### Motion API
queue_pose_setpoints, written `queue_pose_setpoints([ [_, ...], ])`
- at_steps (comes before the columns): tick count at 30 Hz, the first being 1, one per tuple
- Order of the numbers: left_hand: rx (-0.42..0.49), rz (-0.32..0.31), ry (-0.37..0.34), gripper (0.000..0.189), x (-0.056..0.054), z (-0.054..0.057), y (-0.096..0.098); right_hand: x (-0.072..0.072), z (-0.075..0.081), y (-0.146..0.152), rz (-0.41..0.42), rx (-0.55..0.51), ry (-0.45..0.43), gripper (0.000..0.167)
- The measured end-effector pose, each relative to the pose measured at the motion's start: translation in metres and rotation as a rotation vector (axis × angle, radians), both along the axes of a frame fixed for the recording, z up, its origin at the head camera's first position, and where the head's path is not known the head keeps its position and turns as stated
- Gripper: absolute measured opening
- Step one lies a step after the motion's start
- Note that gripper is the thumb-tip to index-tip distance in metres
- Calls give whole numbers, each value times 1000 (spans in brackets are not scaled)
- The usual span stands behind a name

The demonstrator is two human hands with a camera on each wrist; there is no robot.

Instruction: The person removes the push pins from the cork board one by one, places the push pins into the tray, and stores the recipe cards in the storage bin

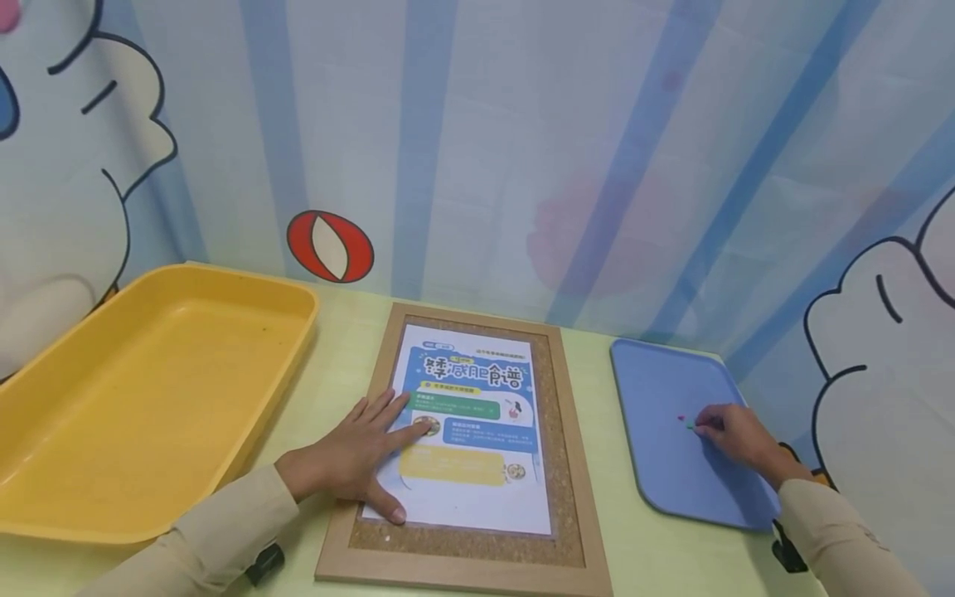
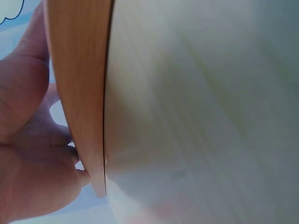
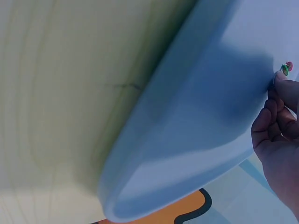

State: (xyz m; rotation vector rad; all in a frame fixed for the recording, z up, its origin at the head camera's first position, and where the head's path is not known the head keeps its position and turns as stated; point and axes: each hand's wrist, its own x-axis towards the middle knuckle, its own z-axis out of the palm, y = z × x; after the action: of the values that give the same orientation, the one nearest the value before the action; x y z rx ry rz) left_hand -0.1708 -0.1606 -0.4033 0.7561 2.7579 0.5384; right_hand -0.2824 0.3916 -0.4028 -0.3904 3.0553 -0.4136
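Note:
A printed sheet (image 1: 477, 506) lies on a wood-framed cork board (image 1: 570, 497). My left hand (image 1: 346, 452) rests on the sheet's left side with its fingers spread. The left wrist view shows this hand (image 2: 28, 140) beside the board's wooden frame (image 2: 81, 93). Over the blue tray (image 1: 664, 381), my right hand (image 1: 734, 435) pinches a small green pushpin (image 1: 690, 425) between thumb and forefinger. A red pushpin (image 1: 681, 418) lies right beside it on the tray. In the right wrist view the green pushpin (image 3: 285, 70) partly covers the red one (image 3: 289, 66).
A large yellow tray (image 1: 149, 390) stands at the left of the pale yellow table (image 1: 343, 332). Behind the table hangs a striped cartoon backdrop (image 1: 477, 166). A small white dot (image 1: 387, 538) shows on the cork below the sheet.

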Motion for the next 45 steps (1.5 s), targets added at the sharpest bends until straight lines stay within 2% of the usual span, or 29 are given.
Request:
queue_pose_setpoints([
  [12, 15, -4, 14, 117, 1, 1, 0, 0, 1, 1, 8, 14, 16, 11],
  [21, 21, -13, 13, 118, 1, 2, 2, 8, -1, 2, -3, -14, 54, 11],
  [26, 18, 0, 3, 117, 1, 2, 2, 12, 7, -1, -42, -46, 94, 20],
  [29, 18, 5, 1, 116, 1, 2, 2, 13, 15, -7, -48, -73, 148, 27],
  [33, 18, 6, 6, 116, 1, 2, 1, 15, 25, -27, -7, -123, 211, 36],
  [39, 21, 1, 9, 115, 1, 4, 2, 20, 37, -76, 87, -240, 278, 45],
  [42, 25, -8, 12, 115, 1, 4, 1, 25, 41, -104, 92, -261, 270, 49],
  [45, 37, -12, 13, 114, 1, 2, 1, 31, 44, -133, 64, -263, 222, 53],
])
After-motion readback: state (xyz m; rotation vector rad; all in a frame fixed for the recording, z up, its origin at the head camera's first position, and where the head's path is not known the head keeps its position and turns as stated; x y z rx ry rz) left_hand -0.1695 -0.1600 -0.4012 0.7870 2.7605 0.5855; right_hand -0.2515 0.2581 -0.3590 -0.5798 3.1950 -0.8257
